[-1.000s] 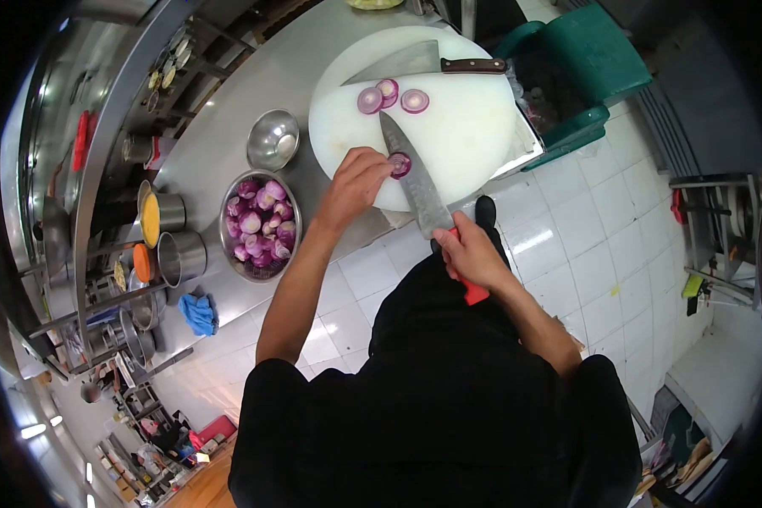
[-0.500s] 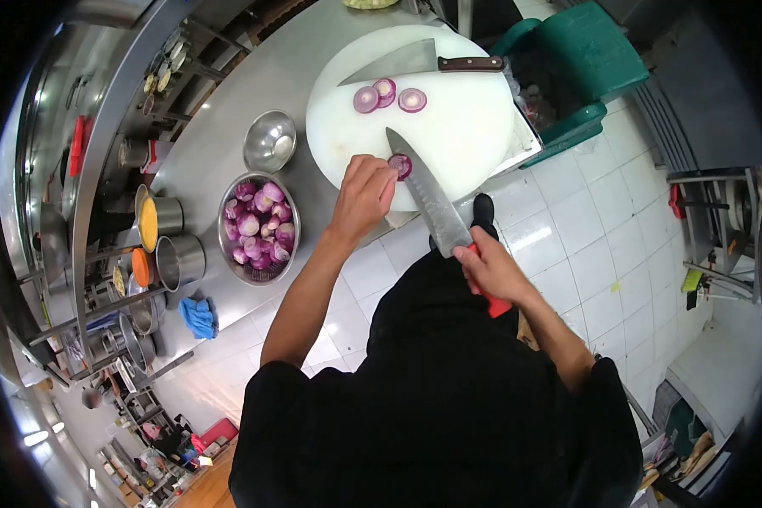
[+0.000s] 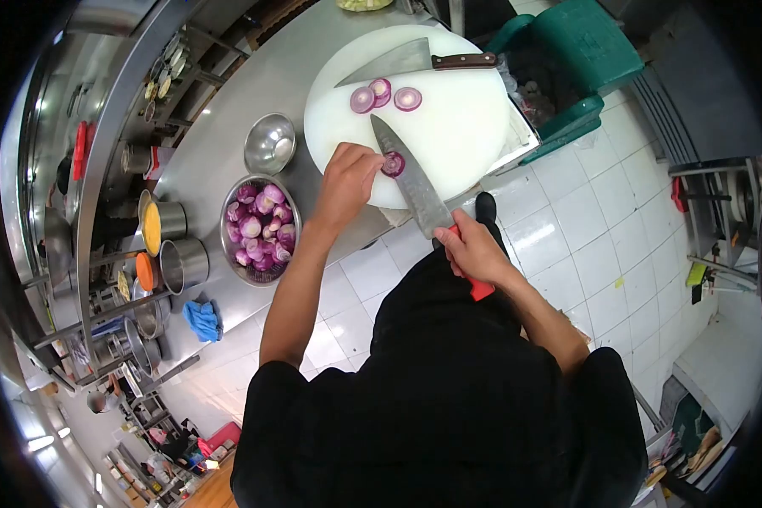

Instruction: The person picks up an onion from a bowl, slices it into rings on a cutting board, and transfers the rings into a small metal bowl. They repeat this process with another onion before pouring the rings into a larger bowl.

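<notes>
My right hand [image 3: 474, 248] is closed round the red handle of a large knife [image 3: 411, 182], whose blade lies over the round white cutting board [image 3: 457, 135]. Against the left side of the blade sits a purple onion piece [image 3: 393, 164]. The fingers of my left hand [image 3: 347, 182] are bent together at the left edge of that piece; whether they grip it is hard to see. Farther up the board are several onion slices [image 3: 362, 100] and a second knife [image 3: 398, 63] with a brown handle.
A colander of purple onions [image 3: 261, 227] and a small steel bowl [image 3: 270, 144] stand left of the board. A blue cloth [image 3: 201, 321] lies at the counter's edge. Steel pots [image 3: 184, 266] are farther left. The green bin [image 3: 588, 51] stands open at the upper right.
Both hands and the red-handled knife have shifted left. The blade tip is now farther up and left, and the onion piece appears slightly farther left.
</notes>
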`<state>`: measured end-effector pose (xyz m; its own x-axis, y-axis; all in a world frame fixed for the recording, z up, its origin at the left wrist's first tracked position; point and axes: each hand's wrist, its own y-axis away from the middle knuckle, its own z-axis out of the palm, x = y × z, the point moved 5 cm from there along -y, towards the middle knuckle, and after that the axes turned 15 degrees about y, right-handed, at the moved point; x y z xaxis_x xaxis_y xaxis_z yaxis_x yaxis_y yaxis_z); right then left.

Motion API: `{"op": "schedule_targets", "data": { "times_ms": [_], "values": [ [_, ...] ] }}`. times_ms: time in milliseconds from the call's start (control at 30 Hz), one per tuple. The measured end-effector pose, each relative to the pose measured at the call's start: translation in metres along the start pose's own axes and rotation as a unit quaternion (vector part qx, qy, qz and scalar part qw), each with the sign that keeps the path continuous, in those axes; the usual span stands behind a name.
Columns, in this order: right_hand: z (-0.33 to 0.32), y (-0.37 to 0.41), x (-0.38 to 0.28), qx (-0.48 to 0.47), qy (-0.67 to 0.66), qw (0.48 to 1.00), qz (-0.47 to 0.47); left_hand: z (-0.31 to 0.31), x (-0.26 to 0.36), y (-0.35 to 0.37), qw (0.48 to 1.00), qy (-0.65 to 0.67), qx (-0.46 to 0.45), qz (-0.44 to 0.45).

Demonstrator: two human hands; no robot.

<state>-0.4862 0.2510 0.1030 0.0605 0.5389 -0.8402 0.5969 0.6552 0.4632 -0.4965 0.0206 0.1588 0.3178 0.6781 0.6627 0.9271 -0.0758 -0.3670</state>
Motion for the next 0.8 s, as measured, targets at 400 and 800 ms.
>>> {"op": "schedule_targets", "data": {
  "times_ms": [400,800],
  "values": [
    [-0.054,0.02,-0.012,-0.046,0.145,0.988,-0.005,-0.005,-0.025,0.008,0.999,-0.047,0.006,-0.013],
    [-0.133,0.047,0.027,-0.015,0.028,0.994,0.106,0.035,0.0,0.005,0.983,0.018,-0.028,-0.179]
  ]
}}
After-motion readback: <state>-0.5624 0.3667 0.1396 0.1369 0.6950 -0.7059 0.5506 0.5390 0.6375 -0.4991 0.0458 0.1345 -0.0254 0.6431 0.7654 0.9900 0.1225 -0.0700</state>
